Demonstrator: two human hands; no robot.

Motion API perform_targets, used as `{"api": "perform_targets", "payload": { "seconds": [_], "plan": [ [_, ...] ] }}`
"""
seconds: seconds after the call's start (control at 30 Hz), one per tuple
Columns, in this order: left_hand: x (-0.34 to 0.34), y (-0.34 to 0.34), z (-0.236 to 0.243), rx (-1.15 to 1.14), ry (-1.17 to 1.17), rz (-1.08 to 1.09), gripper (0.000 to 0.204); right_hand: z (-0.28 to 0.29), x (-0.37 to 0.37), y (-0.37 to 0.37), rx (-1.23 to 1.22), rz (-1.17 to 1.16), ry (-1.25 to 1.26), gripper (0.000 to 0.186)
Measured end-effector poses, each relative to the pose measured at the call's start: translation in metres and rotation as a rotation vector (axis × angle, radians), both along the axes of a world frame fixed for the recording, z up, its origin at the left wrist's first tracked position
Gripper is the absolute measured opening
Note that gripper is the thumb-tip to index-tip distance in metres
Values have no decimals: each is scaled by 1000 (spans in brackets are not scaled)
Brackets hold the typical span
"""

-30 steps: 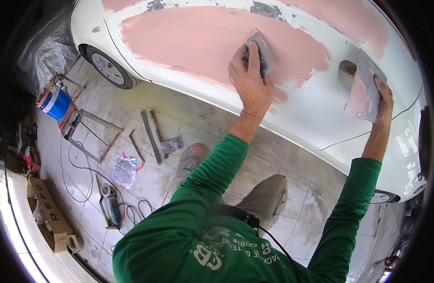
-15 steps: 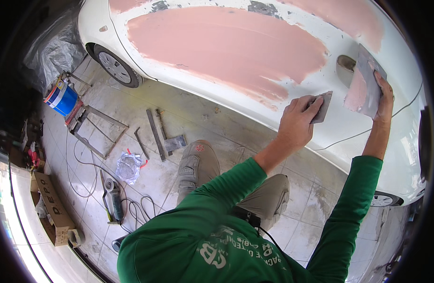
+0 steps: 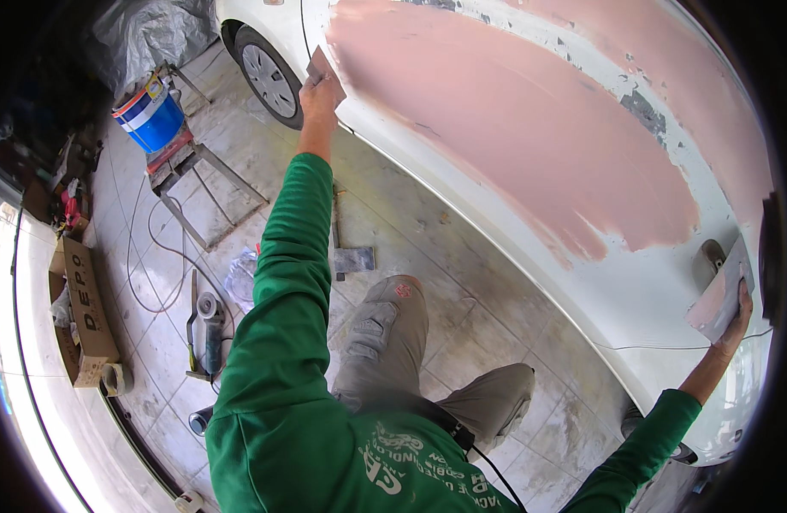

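A white car body point(image 3: 616, 291) fills the top right, its side covered by a broad patch of pink filler point(image 3: 530, 128). My left hand point(image 3: 318, 92) reaches up and holds a flat grey spreader point(image 3: 325, 67) at the left edge of that pink patch, just right of the wheel point(image 3: 269, 73). My right hand point(image 3: 737, 318) is far to the right, low on the panel, gripping a flat board point(image 3: 717, 299) smeared with pink filler. Both arms wear green sleeves.
A blue bucket point(image 3: 150, 115) stands on a metal stand point(image 3: 192, 167) on the tiled floor. A power tool point(image 3: 210, 329) with cable, a plastic bag point(image 3: 239, 278), a flat scraper point(image 3: 352, 258) and a cardboard box point(image 3: 85, 308) lie to the left. My bent knee point(image 3: 385, 329) is below.
My left hand has swung with the spreader from beside the board on the right to the far left edge of the pink patch. My right hand keeps holding the board.
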State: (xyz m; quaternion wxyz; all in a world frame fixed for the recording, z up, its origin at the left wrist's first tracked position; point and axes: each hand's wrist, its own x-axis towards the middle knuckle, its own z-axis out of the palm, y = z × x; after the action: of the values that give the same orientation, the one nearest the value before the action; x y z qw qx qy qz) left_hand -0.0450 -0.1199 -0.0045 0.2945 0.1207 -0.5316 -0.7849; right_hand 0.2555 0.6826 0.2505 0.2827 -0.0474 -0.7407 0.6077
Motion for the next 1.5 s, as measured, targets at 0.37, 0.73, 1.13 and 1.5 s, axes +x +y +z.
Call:
{"api": "perform_targets", "payload": {
  "seconds": [0.37,0.73,1.13,1.5],
  "plan": [
    [-28,15,8,-145,-21,-73,45,-2,11,19,-114,-54,1,60],
    [136,321,12,-691,371,177,61,1,6,-19,55,30,40,62],
    [272,513,31,-727,401,-3,76,1,4,-60,40,18,78,41],
    [284,399,36,-364,519,-702,54,-78,63,-122,-457,171,39,48]
  ]
}}
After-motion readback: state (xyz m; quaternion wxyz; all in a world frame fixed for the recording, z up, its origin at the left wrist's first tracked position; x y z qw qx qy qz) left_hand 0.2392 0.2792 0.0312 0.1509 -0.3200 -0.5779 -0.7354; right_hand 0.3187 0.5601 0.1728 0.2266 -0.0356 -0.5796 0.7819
